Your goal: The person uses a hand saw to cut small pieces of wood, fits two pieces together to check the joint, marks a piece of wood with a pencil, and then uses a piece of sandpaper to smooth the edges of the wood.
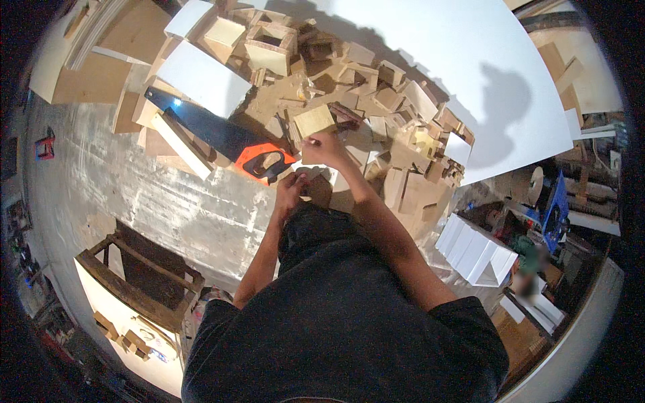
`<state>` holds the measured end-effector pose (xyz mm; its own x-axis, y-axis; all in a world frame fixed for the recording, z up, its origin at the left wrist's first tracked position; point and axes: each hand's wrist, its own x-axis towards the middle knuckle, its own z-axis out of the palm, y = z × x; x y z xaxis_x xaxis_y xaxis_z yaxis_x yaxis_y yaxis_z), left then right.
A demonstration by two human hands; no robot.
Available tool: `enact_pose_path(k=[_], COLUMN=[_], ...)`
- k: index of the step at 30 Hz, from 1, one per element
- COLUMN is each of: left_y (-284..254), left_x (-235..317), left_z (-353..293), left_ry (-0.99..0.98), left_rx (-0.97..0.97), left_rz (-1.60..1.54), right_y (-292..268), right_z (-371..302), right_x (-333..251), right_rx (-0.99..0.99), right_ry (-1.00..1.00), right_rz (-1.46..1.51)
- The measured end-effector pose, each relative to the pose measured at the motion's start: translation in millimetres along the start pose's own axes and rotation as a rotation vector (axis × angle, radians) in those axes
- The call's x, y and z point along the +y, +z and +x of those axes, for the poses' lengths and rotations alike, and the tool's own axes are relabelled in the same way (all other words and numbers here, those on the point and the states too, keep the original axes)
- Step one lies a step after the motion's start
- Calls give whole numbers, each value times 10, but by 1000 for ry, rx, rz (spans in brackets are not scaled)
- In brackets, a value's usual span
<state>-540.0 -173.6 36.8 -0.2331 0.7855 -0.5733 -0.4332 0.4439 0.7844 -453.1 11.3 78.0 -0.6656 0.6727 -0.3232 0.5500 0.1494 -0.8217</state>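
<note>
The person bends over a heap of wood offcuts (376, 114) spread on the concrete floor (168, 201), and from where I stand both arms reach down into the near edge of it. The right hand (322, 149) is closed in a pinch on the lower corner of a small square plywood piece (314, 121), which stands tilted up at the front of the heap, just above the fingers. The left hand (290, 188) sits lower and nearer the body, curled around something small and dark; I cannot tell what it is, nor how firmly it is held. Just beside the left hand lies a handsaw (222, 134), its orange and black handle nearly touching the wrist and its dark blade running away up to the left, across some white boards (201, 77). As for progress, I judge that the work is in its middle: many blocks and panels already lie cut and loose, a few are already made up into boxes, and most are still unsorted. The open wooden box (271, 46) at the far side of the heap looks hollow, with nothing in it that I can make out. A wooden crate frame (138, 272) stands apart at the lower left; its inside is in shadow. A large white sheet (437, 60) lies behind the heap.
</note>
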Motion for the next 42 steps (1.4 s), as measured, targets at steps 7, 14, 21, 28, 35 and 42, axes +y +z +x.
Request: enact_pose_path(k=[7, 14, 21, 28, 35, 42], left_y=[234, 121, 67, -245, -70, -362], left_x=[817, 1479, 1520, 1433, 1078, 548], left_z=[50, 808, 1016, 1048, 181, -239], left_ry=[437, 121, 516, 501, 782, 587], left_rx=[289, 453, 617, 663, 638, 374], left_rz=[856, 1260, 1223, 1320, 1060, 1569], right_y=[-530, -552, -18, 138, -196, -251], right_z=[-1170, -2202, -2995, -3263, -2889, -2401], right_x=[1011, 950, 1478, 1605, 1440, 1057], right_rx=[153, 413, 770, 720, 480, 307], right_ry=[217, 491, 539, 599, 441, 300], right_rz=[12, 38, 88, 269, 156, -21])
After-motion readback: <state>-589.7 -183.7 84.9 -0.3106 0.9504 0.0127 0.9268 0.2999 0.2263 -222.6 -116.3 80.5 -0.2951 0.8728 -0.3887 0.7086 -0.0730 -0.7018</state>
